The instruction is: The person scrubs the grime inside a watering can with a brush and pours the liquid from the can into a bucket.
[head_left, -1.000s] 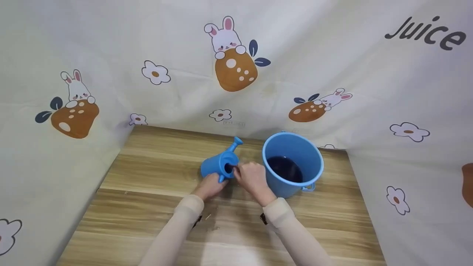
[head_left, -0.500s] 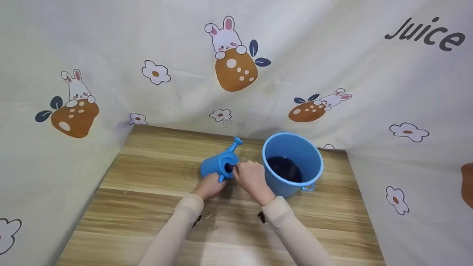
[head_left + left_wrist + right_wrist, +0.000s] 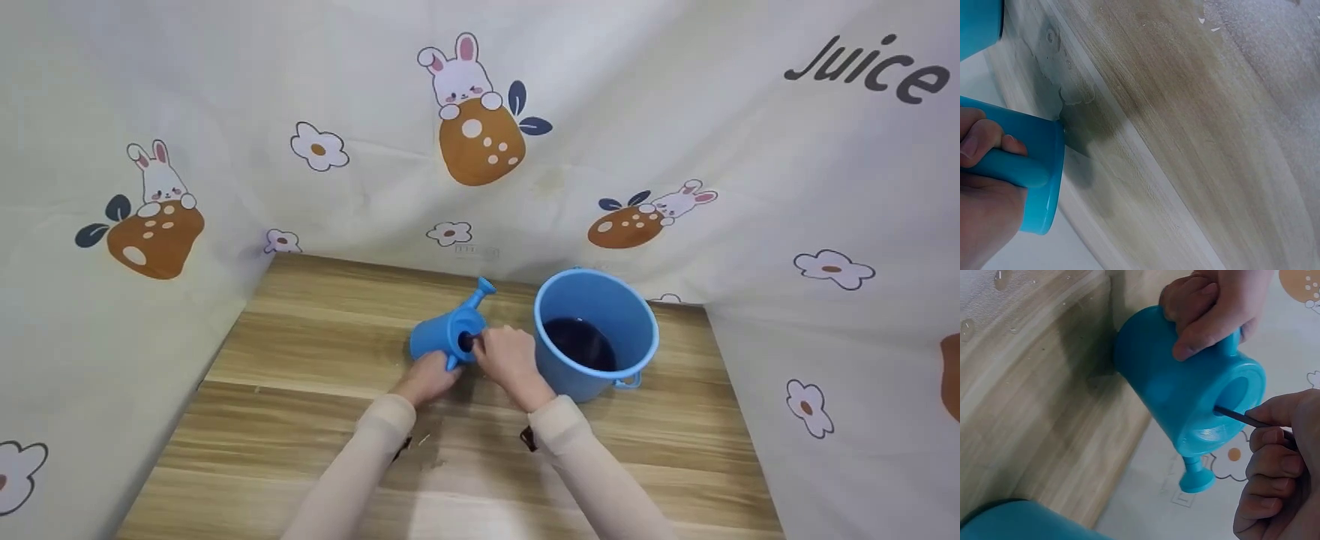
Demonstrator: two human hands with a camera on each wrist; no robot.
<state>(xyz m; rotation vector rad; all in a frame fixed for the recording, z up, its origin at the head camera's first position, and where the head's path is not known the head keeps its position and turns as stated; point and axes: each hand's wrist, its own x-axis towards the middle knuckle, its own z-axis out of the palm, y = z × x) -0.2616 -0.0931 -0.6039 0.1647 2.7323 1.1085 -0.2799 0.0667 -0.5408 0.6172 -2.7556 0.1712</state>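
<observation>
A person's left hand (image 3: 427, 377) grips a blue watering can (image 3: 431, 337) by its handle (image 3: 1016, 167), apparently to steady it, while the right hand (image 3: 510, 360), close beside, pinches a thin dark stick (image 3: 1241, 418) angled into the can's mouth (image 3: 1234, 391). Just right of that hand stands a blue bucket (image 3: 607, 296) holding dark liquid (image 3: 581, 346), seemingly kept within reach.
</observation>
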